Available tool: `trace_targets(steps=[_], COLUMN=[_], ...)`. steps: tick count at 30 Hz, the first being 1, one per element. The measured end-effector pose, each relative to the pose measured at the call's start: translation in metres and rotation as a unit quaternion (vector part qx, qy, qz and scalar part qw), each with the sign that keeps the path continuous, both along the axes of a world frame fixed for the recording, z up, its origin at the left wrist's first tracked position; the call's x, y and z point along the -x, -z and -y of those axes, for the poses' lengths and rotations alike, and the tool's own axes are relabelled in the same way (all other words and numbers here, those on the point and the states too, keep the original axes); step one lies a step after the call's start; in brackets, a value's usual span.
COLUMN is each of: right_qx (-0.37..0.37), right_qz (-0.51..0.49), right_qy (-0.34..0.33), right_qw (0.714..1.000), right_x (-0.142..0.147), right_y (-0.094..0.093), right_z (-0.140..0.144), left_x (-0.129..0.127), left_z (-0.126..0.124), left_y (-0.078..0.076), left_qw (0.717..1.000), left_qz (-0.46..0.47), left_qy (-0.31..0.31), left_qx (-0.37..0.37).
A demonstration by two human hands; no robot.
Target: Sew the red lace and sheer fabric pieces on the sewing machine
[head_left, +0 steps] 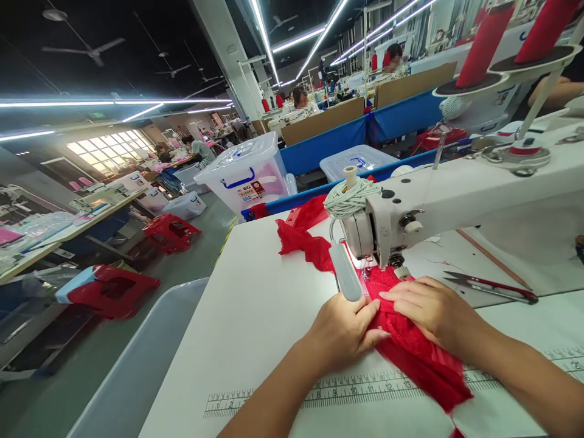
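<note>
A strip of red lace fabric (406, 325) runs under the needle area of a white sewing machine (438, 188); its far end lies bunched behind the needle and its near end trails toward me. My left hand (344, 328) is closed at the fabric's left edge, thumb and forefinger on it just before the presser foot. To the right, my right hand (429, 307) lies over the same fabric with fingers stretched out flat. A grey lamp-like bar (345, 271) stands beside the needle, partly in front of my left hand's knuckles.
Thread snips (493, 286) with red handles lie right of the machine head. A printed ruler (356, 390) crosses the table's front. Red thread cones (486, 45) stand above. A grey bin (150, 359) sits left of the table; a lidded plastic box (249, 173) is behind it.
</note>
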State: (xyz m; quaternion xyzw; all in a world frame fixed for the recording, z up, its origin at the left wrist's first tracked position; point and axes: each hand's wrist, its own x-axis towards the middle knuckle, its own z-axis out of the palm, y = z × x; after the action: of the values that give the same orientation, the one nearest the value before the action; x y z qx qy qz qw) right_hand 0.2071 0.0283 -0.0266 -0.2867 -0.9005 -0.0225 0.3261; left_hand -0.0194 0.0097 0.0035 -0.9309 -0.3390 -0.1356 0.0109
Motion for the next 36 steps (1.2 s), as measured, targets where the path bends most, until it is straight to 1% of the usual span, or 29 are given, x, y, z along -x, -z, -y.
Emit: trace_targets(steps=[3, 7, 14, 18, 22, 27, 32, 36], right_qx=[-0.019, -0.033, -0.033, -0.037, -0.043, -0.055, -0.031, -0.025], right_qz=[0.004, 0.019, 0.022, 0.025, 0.018, 0.031, 0.042, 0.055], right_qy=[0.001, 0.002, 0.022, 0.023, 0.019, 0.027, 0.027, 0.033], right_qw=[1.0, 0.999, 0.999, 0.999, 0.999, 0.998, 0.998, 0.998], right_x=[0.0, -0.001, -0.002, -0.002, 0.0, 0.001, 0.001, 0.001], right_y=[-0.003, -0.006, -0.004, -0.004, -0.007, -0.009, -0.005, -0.006], right_z=[-0.001, -0.001, -0.002, -0.003, -0.004, -0.007, -0.01, -0.013], left_x=[-0.001, -0.003, -0.009, -0.01, -0.012, -0.011, -0.011, -0.009], left_z=[0.003, 0.008, 0.013, 0.013, 0.011, 0.008, 0.005, 0.002], left_y=[-0.002, 0.0, 0.008, 0.008, 0.006, 0.009, 0.009, 0.01], left_qw=[1.0, 0.998, 0.995, 0.991, 0.99, 0.989, 0.988, 0.989], left_qz=[0.002, 0.014, -0.003, 0.024, 0.043, 0.023, 0.013, -0.003], left_qy=[0.002, -0.003, -0.023, -0.027, -0.028, -0.042, -0.054, -0.067], left_qx=[-0.007, -0.061, -0.099, -0.126, -0.133, -0.141, -0.141, -0.131])
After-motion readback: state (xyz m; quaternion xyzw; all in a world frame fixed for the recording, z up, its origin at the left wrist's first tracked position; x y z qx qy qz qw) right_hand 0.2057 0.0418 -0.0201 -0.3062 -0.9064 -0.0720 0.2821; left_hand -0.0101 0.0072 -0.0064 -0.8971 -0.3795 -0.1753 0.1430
